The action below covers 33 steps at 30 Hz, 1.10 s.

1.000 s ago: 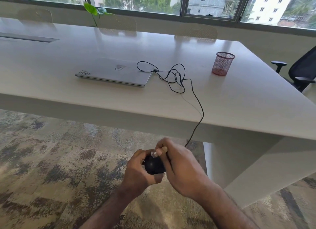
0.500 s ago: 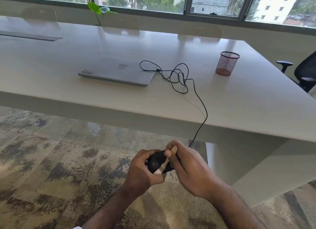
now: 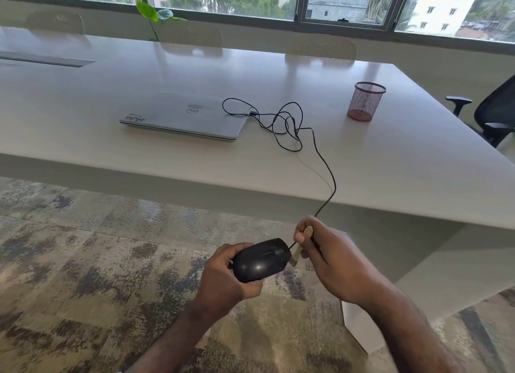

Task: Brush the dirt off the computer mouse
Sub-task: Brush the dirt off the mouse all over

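From the head view, your left hand (image 3: 223, 278) cups the computer mouse (image 3: 260, 259) from below and behind, fingers closed round its rear, holding it in the air below the near edge of the table (image 3: 390, 177). The mouse's long axis runs from your left palm up and right, nose toward your right hand (image 3: 334, 261). That hand pinches the brush (image 3: 301, 246) by its pale wooden handle, thumb and forefinger closed on it, the bristle end pointing down and touching or just beside the mouse's nose, where the cable (image 3: 326, 172) leaves it. Your right hand is the nearer to the nose, so the stroke likely runs from there back along the axis toward your left palm.
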Available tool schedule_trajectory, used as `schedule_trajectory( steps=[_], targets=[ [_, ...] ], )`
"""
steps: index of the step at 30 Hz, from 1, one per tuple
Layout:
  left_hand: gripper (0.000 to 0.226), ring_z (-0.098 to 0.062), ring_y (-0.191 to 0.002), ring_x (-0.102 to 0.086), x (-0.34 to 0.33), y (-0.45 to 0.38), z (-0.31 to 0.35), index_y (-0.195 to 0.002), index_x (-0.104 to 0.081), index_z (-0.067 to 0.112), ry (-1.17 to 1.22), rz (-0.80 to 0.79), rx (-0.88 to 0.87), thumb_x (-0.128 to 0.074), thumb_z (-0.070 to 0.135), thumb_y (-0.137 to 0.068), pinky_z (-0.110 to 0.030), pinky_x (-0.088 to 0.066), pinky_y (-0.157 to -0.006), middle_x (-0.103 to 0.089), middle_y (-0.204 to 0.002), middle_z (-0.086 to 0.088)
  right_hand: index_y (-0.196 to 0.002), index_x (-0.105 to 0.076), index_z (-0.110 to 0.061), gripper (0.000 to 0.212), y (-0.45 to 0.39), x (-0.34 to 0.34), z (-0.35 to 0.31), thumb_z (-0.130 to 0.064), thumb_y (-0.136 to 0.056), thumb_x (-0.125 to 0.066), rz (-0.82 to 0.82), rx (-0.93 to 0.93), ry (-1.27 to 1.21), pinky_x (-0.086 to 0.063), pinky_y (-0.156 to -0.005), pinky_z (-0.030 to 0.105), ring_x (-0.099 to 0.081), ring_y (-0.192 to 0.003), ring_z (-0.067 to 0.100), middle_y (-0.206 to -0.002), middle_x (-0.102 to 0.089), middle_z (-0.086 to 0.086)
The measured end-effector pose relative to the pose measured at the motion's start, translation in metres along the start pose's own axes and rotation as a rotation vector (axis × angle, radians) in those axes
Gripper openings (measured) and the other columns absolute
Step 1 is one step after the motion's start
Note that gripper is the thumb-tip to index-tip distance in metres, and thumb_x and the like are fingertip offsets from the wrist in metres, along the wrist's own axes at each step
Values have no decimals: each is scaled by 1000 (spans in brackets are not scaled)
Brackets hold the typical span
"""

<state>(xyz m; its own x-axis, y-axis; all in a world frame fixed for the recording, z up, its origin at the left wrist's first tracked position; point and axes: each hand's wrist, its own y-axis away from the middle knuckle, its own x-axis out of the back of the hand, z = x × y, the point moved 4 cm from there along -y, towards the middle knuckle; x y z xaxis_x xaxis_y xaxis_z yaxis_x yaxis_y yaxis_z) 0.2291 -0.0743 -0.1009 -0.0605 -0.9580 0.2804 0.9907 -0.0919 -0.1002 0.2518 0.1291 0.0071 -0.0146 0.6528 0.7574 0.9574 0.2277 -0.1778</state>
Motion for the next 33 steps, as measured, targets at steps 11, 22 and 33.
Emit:
schedule_trajectory(
  steps=[11, 22, 33],
  targets=[
    [69, -4, -95, -64, -1, 0, 2, -111, -71, 27, -8, -18, -20, -86, 23, -44, -17, -54, -71, -66, -104, 7, -90, -54, -23, 16, -7, 2, -8, -32, -103, -49, 209, -69, -297, -50, -64, 36, -60, -64, 13, -73, -67, 3],
    [67, -3, -94, -63, 0, 1, 8, -113, -70, 24, -10, -44, -45, -87, 16, -48, -11, -51, -70, -65, -104, 3, -84, -55, -22, 19, -10, 0, -19, -36, -95, -62, 346, -101, -273, -46, -54, 25, -59, -57, 10, -63, -64, -4],
    [67, -8, -96, -64, 4, 4, 9, -112, -71, 31, -14, -22, -63, -85, 29, -47, -15, -52, -73, -66, -104, 6, -86, -50, -22, 23, -11, 4, -6, -41, -98, -55, 324, -102, 67, -32, -51, 16, -50, -52, 5, -55, -49, -10]
  ],
)
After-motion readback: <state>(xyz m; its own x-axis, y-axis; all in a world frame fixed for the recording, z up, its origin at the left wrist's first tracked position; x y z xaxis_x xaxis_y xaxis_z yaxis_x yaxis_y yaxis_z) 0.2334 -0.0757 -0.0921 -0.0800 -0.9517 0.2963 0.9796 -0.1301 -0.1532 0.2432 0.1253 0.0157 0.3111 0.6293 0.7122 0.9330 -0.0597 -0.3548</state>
